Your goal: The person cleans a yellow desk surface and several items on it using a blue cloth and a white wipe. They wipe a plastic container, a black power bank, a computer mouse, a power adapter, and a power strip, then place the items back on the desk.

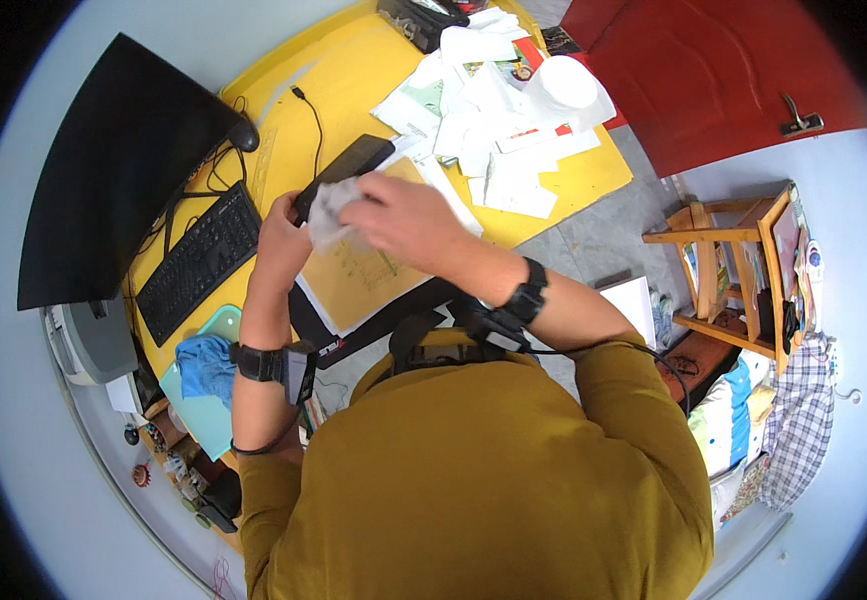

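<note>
My left hand (282, 240) is closed around the near end of a long black object (355, 159), perhaps a case or a small device. A crumpled white tissue (331, 208) is pinched in the fingers of my right hand (396, 217). It lies against the black object close to my left fingers and hides part of it. Beneath both hands lies a tan paper sheet or envelope (358, 281) with faint markings, on top of white papers. Those papers overlap a black desk mat (313, 319) at the near edge of the yellow desk (351, 56).
A black keyboard (201, 262), mouse (244, 136) and monitor (118, 172) stand to the left. A cable (316, 124) lies beyond the black object. Loose papers (508, 180) and a white paper roll (565, 84) cover the right side. A blue cloth (205, 367) rests near my left forearm.
</note>
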Available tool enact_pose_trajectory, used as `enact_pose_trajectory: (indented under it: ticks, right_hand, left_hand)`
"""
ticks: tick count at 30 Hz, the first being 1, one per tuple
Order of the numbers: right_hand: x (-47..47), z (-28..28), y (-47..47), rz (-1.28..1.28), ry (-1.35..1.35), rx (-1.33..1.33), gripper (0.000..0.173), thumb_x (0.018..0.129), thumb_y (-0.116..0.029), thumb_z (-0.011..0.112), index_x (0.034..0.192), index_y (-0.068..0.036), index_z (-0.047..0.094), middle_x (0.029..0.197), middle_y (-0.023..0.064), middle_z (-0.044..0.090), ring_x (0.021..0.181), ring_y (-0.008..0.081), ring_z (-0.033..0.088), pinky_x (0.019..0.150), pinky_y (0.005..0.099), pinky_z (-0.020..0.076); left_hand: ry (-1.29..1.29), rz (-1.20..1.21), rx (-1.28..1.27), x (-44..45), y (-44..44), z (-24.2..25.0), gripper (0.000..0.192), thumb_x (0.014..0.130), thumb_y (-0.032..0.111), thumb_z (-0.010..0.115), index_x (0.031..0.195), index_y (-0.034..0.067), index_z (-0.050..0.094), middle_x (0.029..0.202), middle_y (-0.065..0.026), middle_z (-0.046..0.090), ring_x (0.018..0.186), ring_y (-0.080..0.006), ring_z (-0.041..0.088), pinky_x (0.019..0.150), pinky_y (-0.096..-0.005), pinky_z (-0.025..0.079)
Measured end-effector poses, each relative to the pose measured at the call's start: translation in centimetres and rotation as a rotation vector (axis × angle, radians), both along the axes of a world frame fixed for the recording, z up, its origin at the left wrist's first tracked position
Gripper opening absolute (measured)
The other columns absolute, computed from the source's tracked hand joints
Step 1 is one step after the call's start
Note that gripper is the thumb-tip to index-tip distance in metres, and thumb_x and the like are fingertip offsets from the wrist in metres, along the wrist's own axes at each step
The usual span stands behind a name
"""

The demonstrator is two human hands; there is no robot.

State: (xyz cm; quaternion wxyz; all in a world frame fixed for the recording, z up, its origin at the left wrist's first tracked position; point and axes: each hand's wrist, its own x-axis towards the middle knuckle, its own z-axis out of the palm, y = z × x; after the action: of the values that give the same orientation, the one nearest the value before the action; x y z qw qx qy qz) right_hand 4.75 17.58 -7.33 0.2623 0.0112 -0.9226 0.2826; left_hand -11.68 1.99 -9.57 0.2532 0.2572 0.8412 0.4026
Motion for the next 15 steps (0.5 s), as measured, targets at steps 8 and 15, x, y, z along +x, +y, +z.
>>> enact_pose_trajectory:
  ticks: [8,15]
  right_hand:
    - [6.1,-2.5,10.0,-0.434,-0.054,-0.301,0.027,0.075,-0.008,0.064,0.102,-0.011,0.064,0.101,0.0098,0.062,0.092,0.0283,0.062,0.078,0.0356,0.0508]
    - [15.9,-8.5,19.8,-1.056,-0.522,-0.116,0.036,0.078,-0.014,0.062,0.113,-0.007,0.062,0.108,0.0159,0.064,0.099,0.0313,0.063,0.087,0.0383,0.0494]
  left_hand:
    - [0.168,-0.002,0.105,1.1,-3.6,1.6,0.074,0.066,0.019,0.082,0.127,-0.004,0.048,0.114,-0.0164,0.06,0.104,-0.0236,0.059,0.091,-0.033,0.045]
    - [0.352,0.018,0.107,2.4,-5.7,1.3,0.082,0.056,0.014,0.085,0.128,0.001,0.047,0.112,-0.0145,0.058,0.103,-0.0232,0.057,0.09,-0.0337,0.046]
